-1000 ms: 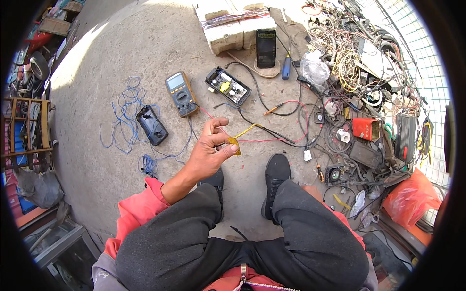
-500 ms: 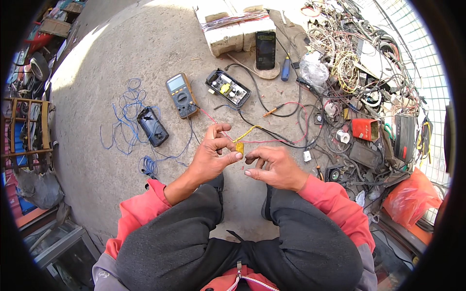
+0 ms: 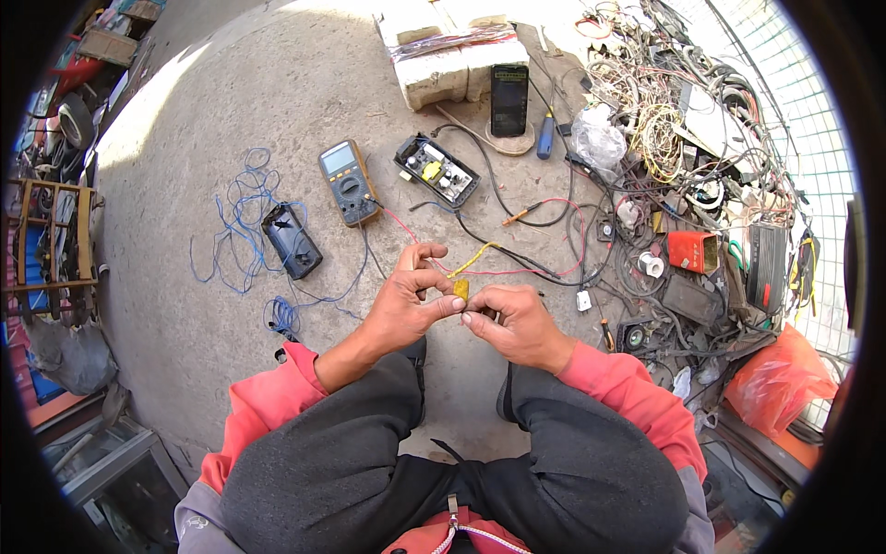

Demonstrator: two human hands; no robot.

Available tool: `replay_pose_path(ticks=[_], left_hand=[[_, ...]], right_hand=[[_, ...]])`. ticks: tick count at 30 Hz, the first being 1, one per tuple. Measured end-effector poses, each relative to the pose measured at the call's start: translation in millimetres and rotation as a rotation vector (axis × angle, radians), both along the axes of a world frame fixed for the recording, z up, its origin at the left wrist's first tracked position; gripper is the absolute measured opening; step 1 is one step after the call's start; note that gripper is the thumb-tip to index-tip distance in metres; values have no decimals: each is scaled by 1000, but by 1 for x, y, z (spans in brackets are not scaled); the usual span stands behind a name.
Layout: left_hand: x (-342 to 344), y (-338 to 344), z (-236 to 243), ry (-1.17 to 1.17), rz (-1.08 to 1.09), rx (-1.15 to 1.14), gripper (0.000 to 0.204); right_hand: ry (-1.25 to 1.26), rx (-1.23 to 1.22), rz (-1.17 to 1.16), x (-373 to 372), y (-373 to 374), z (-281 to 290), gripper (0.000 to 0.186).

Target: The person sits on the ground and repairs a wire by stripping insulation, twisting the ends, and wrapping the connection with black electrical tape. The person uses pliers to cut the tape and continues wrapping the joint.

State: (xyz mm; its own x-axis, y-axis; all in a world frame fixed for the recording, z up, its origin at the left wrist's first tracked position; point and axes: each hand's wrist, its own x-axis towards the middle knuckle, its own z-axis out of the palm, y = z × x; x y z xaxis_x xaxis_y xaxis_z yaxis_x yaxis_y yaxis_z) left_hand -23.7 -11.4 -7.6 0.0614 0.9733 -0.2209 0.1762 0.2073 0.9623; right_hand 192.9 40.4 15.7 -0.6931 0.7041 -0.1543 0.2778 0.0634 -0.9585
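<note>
Between the thumb and fingers of my left hand (image 3: 401, 303) is a small yellow flat piece (image 3: 460, 289). A narrow yellow strip (image 3: 477, 254) runs from beside my left fingers up to a black cable. My right hand (image 3: 519, 325) is closed in a pinch against the lower right edge of the yellow piece; its fingertips hide whatever they grip. Beyond my hands lies an opened black case with a circuit board (image 3: 437, 171). A multimeter (image 3: 349, 182) with red and dark leads is to its left. The empty black case half (image 3: 292, 242) lies further left.
Tangled blue wire (image 3: 242, 226) lies on the concrete at left. A phone (image 3: 508, 100) stands against a white foam block (image 3: 443, 74), beside a blue-handled screwdriver (image 3: 545, 137). Heaped wires and parts (image 3: 660, 138) fill the right side, with a red plastic bag (image 3: 780, 383) nearby.
My right hand has moved left, and its fingertips have closed in a pinch at the yellow piece. My left hand keeps hold of that piece, slightly lower than before.
</note>
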Motion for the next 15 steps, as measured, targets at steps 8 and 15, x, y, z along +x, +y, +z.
replay_pose_path(ticks=[8, 15], left_hand=[[1, -1, -3, -22, -11, 23, 25], [0, 0, -2, -12, -44, 23, 27]], right_hand=[[60, -129, -158, -4, -3, -1, 14], [11, -105, -80, -2, -2, 2, 12]])
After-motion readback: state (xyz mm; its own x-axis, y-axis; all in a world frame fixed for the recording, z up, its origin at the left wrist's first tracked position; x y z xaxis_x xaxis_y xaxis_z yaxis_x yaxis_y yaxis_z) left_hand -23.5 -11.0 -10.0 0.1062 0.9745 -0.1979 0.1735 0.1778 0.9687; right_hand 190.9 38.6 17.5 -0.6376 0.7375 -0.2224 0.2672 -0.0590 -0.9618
